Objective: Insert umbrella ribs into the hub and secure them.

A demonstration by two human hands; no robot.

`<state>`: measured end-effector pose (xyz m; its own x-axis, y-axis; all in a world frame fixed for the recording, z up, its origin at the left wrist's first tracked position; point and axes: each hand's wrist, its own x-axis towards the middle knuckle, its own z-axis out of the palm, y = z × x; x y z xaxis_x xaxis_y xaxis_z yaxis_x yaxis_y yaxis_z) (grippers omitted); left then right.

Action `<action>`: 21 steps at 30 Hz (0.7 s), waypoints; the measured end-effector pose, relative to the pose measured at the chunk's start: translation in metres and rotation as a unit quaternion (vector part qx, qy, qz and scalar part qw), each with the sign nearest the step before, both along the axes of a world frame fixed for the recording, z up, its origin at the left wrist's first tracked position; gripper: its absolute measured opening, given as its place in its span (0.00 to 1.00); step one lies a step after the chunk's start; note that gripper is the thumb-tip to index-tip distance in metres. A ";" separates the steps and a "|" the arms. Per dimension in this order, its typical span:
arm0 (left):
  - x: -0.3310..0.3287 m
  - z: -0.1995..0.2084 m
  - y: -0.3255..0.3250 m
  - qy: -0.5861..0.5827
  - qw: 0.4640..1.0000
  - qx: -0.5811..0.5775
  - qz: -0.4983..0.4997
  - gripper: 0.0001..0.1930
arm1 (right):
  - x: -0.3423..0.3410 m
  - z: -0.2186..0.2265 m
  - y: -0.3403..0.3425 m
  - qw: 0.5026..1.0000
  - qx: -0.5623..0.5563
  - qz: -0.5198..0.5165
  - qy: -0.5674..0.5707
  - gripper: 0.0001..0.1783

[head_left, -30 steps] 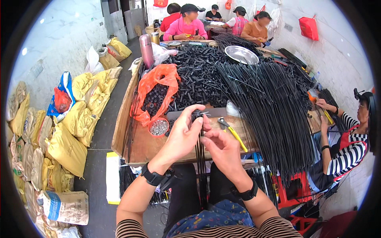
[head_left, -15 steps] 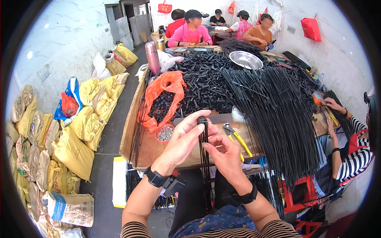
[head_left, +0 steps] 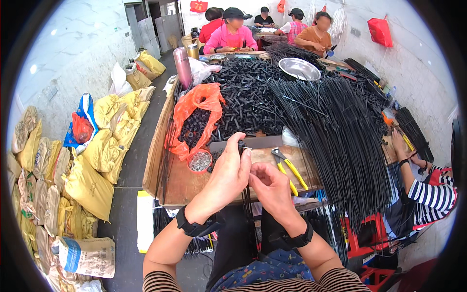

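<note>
My left hand (head_left: pixel 226 171) is closed around the upper end of a bundle of thin black rods (head_left: pixel 248 211), which hangs down in front of my lap. A black end piece (head_left: pixel 241 144) shows between its fingers, with a thin pale pin or wire at the thumb tip. Close beside it, my right hand (head_left: pixel 273 191) has its fingertips pinched together next to the rods; what they hold is hidden. Yellow-handled pliers (head_left: pixel 290 170) lie on the wooden table (head_left: pixel 187 182) beyond my right hand. A small red bowl of metal bits (head_left: pixel 200 161) stands to the left.
Heaped short black tubes (head_left: pixel 248 92) cover the table behind an orange plastic bag (head_left: pixel 214 100). A thick sheaf of black rods (head_left: pixel 335 146) overhangs the right edge. Beyond are a steel dish (head_left: pixel 299 69) and pink flask (head_left: pixel 183 68). Co-workers sit right and far; yellow sacks (head_left: pixel 92 182) line the left.
My left hand has turned and closed further over the rod tops, hiding more of them. My right hand's fingers have curled in tighter. The co-worker's hands at right have shifted.
</note>
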<state>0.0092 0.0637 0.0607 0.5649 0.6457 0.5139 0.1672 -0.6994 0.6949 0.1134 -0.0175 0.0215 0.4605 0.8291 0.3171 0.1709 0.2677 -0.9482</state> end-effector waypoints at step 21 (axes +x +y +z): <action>0.016 0.005 -0.007 -0.145 0.949 -0.269 -0.075 0.12 | -0.006 -0.024 -0.015 0.995 -0.036 0.047 -0.086 0.11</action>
<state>0.0257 0.0569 0.0654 0.5557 0.7827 0.2801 -0.1593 -0.2305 0.9600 0.1070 -0.0321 -0.0020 0.3246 0.8891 0.3226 0.3092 0.2225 -0.9246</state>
